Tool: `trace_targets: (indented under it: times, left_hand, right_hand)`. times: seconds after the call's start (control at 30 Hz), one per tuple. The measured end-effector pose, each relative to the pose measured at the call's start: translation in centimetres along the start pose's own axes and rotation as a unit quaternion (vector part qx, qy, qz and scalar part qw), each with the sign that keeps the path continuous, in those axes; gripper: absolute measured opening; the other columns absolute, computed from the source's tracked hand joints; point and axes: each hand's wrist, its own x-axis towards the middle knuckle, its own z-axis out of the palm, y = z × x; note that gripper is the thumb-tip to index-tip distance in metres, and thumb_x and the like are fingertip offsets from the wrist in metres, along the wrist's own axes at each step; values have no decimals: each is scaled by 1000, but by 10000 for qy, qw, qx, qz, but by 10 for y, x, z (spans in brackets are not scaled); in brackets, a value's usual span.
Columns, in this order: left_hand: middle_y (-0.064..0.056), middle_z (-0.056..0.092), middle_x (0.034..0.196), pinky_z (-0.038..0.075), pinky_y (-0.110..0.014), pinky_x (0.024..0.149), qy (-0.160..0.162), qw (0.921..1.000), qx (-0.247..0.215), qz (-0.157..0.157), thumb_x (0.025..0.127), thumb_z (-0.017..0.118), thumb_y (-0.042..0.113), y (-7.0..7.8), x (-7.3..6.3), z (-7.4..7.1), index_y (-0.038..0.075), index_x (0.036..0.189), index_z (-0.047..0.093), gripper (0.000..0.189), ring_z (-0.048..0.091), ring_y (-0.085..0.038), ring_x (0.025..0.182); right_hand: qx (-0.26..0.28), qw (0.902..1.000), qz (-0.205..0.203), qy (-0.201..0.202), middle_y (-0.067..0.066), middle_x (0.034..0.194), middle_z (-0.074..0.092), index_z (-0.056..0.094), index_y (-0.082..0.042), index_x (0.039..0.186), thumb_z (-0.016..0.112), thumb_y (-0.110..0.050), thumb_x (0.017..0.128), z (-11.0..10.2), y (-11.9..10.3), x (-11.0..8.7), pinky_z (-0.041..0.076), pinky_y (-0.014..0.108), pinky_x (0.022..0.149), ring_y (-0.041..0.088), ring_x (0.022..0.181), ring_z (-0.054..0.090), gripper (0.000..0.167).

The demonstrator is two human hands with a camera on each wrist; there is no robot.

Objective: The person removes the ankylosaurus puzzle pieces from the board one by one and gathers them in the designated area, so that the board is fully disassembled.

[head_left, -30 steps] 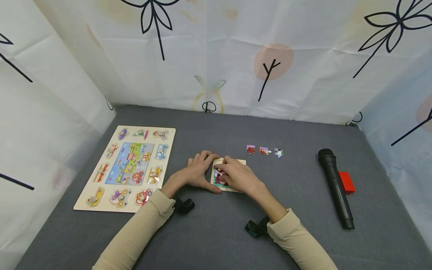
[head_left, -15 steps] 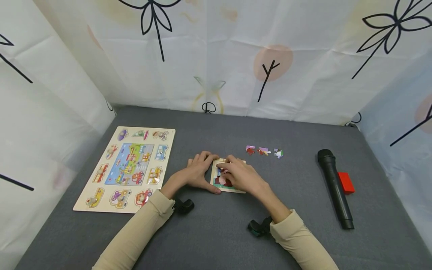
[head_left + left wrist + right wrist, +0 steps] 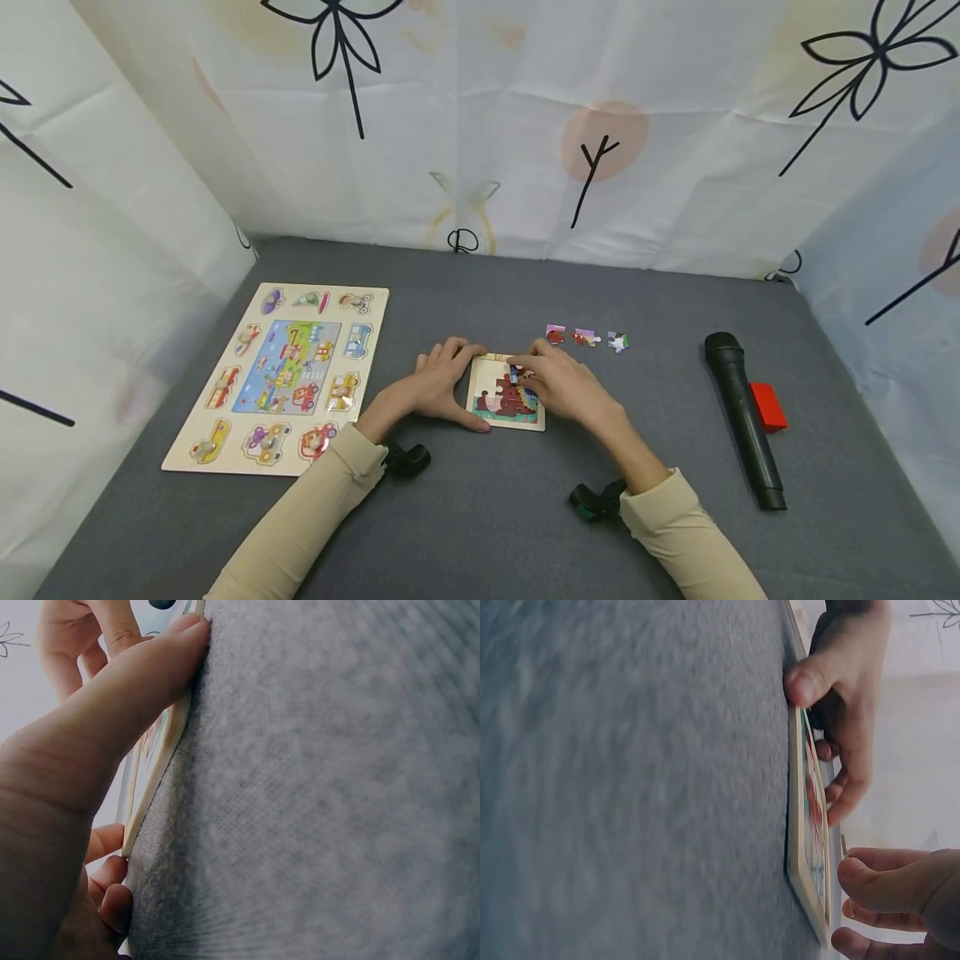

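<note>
A small wooden puzzle board (image 3: 491,372) lies on the grey table, its lower part filled with a brown and red picture and its upper left bare wood. My left hand (image 3: 444,383) grips the board's left side, thumb at the near corner and fingertips at the far one. Above the board's right side, my right hand (image 3: 566,387) pinches a thin jigsaw piece (image 3: 853,908) between thumb and fingers. Most of that piece is hidden by the fingers. Behind the board, three loose jigsaw pieces (image 3: 586,337) lie in a row.
To the left lies a large wooden peg puzzle (image 3: 251,429) with vehicle shapes, close to the left forearm. A black microphone (image 3: 746,421) and a red block (image 3: 768,407) lie at the right. A patterned white curtain (image 3: 510,183) stands behind the table.
My right hand has shifted right across the puzzle board with the jigsaw piece, uncovering more of the picture and the bare wood. The left hand has stayed at the board's left side.
</note>
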Motion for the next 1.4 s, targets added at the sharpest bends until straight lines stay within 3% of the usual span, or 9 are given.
trace_targets:
  times: [0.27, 0.77, 1.03, 1.4]
  left_hand:
    - [-12, 36, 149, 30, -42, 86, 34, 10000, -69, 31, 67, 87, 66, 0, -2, 0, 21, 155, 34, 111, 40, -30, 122]
    - [-12, 35, 151, 29, -41, 86, 22, 9999, -112, 33, 67, 87, 66, 0, -1, -1, 22, 156, 34, 112, 40, -31, 125]
    - [-11, 35, 151, 29, -40, 86, 7, 10000, -78, 13, 67, 87, 66, 0, -1, -1, 23, 156, 34, 112, 40, -30, 123]
    - [-12, 35, 151, 29, -41, 86, 18, 10000, -93, 30, 67, 87, 65, 1, -2, -1, 22, 156, 34, 112, 40, -30, 124]
  right_hand:
    - [2, 9996, 275, 42, 9, 116, 62, 69, -15, 134, 66, -14, 100, -6, 16, -5, 45, 31, 66, 19, 89, 57, 34]
    - [-154, 9992, 361, 81, 14, 116, 62, 67, -12, 135, 66, -12, 100, -10, 37, -6, 50, 40, 71, 26, 97, 60, 35]
    - [-156, 9991, 379, 122, 18, 122, 63, 67, -9, 135, 65, -10, 99, -11, 42, -5, 53, 49, 81, 31, 101, 62, 35]
    - [-173, 9991, 279, 276, 18, 117, 64, 66, -6, 136, 65, -8, 99, -10, 51, -2, 47, 38, 72, 24, 88, 56, 36]
